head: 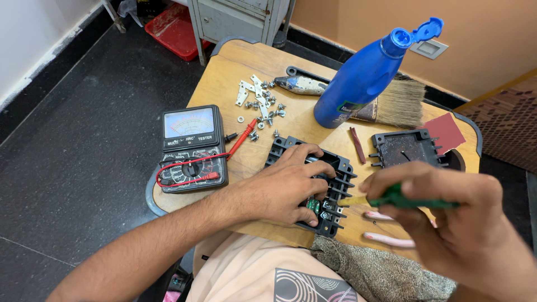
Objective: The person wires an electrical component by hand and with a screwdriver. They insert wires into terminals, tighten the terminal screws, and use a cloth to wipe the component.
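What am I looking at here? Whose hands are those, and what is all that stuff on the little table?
The camera sits on a person's head and looks down, so the hands are that person's own. The left hand presses on a black plastic box with metal terminals. The right hand grips a green-handled screwdriver, with its tip pointing at that box. On the wooden table lie a grey dial meter with red wires, a pile of small silver screws and brackets, a blue plastic bottle with its cap flipped open, a bristle brush and a second black plastic piece.
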